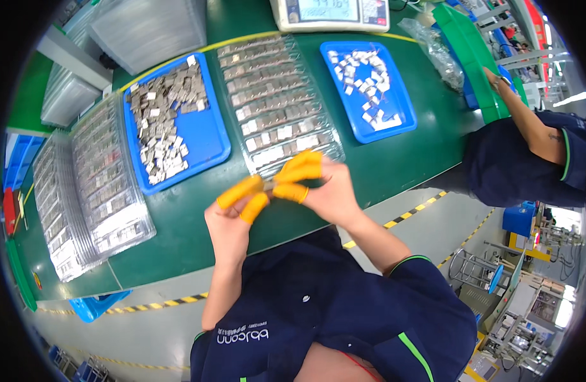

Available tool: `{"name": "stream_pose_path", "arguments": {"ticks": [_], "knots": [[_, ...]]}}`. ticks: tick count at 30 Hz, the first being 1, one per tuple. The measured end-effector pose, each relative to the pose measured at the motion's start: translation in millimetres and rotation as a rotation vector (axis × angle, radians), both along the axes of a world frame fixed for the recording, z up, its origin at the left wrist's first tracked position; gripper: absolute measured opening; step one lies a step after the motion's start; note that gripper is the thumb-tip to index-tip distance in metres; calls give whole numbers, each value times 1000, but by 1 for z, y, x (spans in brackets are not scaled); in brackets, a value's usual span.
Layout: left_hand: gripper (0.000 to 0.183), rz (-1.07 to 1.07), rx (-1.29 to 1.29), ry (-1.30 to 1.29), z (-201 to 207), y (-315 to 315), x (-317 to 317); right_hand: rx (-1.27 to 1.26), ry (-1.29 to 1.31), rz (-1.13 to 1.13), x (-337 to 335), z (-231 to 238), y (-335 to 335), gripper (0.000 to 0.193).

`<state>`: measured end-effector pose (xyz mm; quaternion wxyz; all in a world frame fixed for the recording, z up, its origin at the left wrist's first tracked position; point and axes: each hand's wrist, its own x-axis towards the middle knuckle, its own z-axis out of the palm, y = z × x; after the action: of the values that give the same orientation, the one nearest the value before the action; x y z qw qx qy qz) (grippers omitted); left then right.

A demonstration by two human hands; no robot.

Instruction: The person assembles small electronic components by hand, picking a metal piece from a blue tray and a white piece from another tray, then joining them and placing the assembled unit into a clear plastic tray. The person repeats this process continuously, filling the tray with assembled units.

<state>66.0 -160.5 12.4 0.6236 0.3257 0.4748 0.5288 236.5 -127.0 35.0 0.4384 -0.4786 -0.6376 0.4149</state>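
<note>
My left hand point(232, 213) and my right hand point(321, 188), both with yellow finger cots, meet over the table's near edge. Their fingertips pinch one small greyish metal part point(268, 186), mostly covered by the fingers. Just beyond them lies a clear plastic blister tray point(247, 149) with rows of small metallic pieces. To its left, a blue tray point(207, 137) holds a heap of grey and silvery rectangular parts. On the right is another blue tray point(401, 105) with scattered white and silver pieces.
Stacked filled blister trays point(108, 239) lie at the left. A digital scale point(334, 27) and clear plastic boxes point(146, 32) stand at the back. A plastic bag point(436, 54) rests near a green bin point(461, 44) at right, where a co-worker point(522, 153) reaches in.
</note>
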Motion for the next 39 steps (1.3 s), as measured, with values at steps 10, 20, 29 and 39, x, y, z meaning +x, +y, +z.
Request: {"name": "stream_pose_path", "arguments": {"ticks": [10, 20, 29, 39], "knots": [[24, 219, 107, 426, -3, 0, -48, 558, -669, -2, -8, -20, 12, 14], [25, 275, 561, 1251, 18, 70, -73, 431, -626, -56, 22, 9, 14, 12], [29, 238, 402, 1607, -19, 150, -62, 118, -627, -408, 125, 9, 44, 17], [32, 179, 376, 1654, -13, 145, -53, 20, -575, -332, 155, -4, 106, 20]]}}
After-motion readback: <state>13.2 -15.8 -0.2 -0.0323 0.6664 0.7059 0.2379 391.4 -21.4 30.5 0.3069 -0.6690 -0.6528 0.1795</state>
